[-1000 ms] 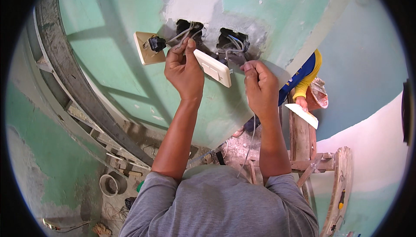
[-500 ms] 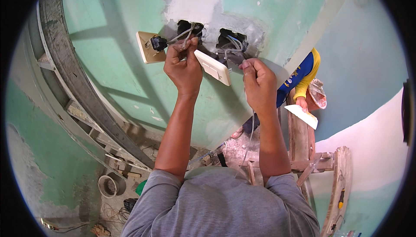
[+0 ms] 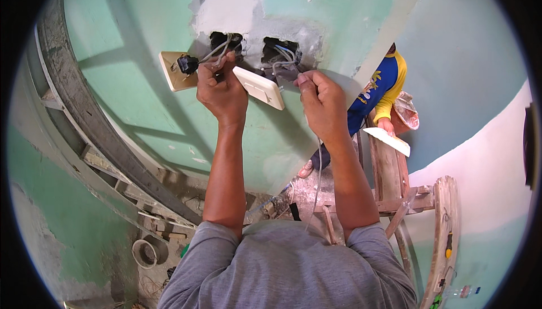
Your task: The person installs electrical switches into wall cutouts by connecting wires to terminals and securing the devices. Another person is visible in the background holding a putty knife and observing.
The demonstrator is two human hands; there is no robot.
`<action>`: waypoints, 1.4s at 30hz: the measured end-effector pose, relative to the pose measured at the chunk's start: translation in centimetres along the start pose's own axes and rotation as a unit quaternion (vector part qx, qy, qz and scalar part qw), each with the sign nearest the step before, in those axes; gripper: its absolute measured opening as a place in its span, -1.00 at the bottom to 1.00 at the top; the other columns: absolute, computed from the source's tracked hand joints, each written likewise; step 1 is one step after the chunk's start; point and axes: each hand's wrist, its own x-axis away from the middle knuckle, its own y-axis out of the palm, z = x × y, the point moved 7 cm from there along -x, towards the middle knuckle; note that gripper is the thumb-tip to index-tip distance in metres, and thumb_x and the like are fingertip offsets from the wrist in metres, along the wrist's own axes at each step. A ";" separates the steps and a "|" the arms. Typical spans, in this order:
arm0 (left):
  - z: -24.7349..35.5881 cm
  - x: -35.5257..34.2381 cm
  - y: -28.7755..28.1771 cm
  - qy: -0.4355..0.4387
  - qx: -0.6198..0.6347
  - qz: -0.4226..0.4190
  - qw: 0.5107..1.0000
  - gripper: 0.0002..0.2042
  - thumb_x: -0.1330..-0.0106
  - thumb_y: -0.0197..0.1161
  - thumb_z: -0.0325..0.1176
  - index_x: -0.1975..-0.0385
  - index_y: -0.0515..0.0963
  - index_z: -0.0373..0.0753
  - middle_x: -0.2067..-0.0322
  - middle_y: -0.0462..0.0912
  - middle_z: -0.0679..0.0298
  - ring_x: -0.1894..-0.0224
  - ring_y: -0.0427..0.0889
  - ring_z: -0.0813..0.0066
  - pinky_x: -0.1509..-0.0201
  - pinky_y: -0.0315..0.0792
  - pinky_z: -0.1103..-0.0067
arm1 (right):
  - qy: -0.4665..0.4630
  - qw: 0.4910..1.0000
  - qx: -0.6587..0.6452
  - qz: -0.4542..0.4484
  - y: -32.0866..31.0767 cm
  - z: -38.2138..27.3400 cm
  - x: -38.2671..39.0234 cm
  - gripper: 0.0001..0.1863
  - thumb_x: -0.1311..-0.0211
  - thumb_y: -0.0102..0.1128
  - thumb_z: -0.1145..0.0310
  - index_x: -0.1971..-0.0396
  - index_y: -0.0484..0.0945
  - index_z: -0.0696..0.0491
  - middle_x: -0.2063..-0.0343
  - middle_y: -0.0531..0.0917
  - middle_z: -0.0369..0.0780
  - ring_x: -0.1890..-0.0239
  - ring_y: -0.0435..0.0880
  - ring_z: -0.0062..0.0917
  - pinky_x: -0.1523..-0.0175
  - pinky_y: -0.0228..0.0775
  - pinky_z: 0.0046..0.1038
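Note:
Two cut holes (image 3: 280, 49) in the green wall hold loose wires. My left hand (image 3: 223, 91) pinches grey wires (image 3: 214, 55) just below the left hole. An ivory plate with a black fitting on its back (image 3: 175, 80) hangs tilted to its left. An ivory switch plate (image 3: 257, 88) hangs at an angle between my hands, below the holes. My right hand (image 3: 323, 103) is closed, thumb and forefinger pinching the end of a wire beneath the right hole. A thin pale cable (image 3: 319, 168) runs down from that hand.
A co-worker (image 3: 375, 86) in blue and yellow holds a white flat board (image 3: 387, 142) beside a bucket (image 3: 407, 111). A wooden ladder-like stand (image 3: 443, 224) with a screwdriver is at lower right. A curved metal frame (image 3: 56, 55) runs down the left; a pail (image 3: 145, 252) sits below.
The wall, plates and both my hands have shifted left in the view, with little change between them. More of the co-worker behind the wall edge now shows.

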 end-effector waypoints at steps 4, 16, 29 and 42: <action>-0.9 0.0 0.2 -0.015 0.036 0.016 0.999 -0.84 -0.40 0.48 -0.61 0.30 0.57 -0.34 0.31 0.82 0.18 0.26 0.78 0.55 0.12 0.65 0.57 | -0.018 1.000 -0.017 0.012 0.4 0.6 0.0 -0.75 -0.58 0.18 0.32 0.23 0.68 0.19 0.59 0.57 -0.13 0.54 0.49 -0.53 0.33 0.39 -0.36; -0.4 0.2 -0.4 -0.034 0.052 0.019 0.998 -0.81 -0.39 0.54 -0.50 0.33 0.60 -0.36 0.29 0.85 0.14 0.33 0.78 0.55 0.20 0.65 0.54 | 0.064 0.995 -0.076 -0.017 0.7 1.4 0.8 -0.73 -0.67 0.15 0.29 0.25 0.68 0.13 0.66 0.43 -0.42 0.61 0.33 -0.76 0.48 0.15 -0.50; 0.3 -0.4 -0.5 -0.109 0.029 -0.017 0.993 -0.77 -0.35 0.58 -0.49 0.37 0.57 -0.34 0.31 0.88 0.19 0.32 0.79 0.65 0.22 0.63 0.59 | 0.037 0.998 -0.027 -0.036 0.7 0.8 -0.1 -0.73 -0.68 0.10 0.29 0.23 0.67 0.11 0.66 0.39 -0.48 0.62 0.30 -0.81 0.50 0.08 -0.54; 0.6 -0.5 -0.7 -0.025 -0.032 -0.005 0.999 -0.69 -0.31 0.59 -0.46 0.37 0.47 -0.26 0.43 0.80 0.15 0.34 0.83 0.34 0.26 0.60 0.48 | 0.014 0.999 0.040 -0.033 0.3 1.2 -0.7 -0.71 -0.64 0.11 0.27 0.25 0.66 0.14 0.61 0.47 -0.31 0.53 0.40 -0.64 0.36 0.27 -0.42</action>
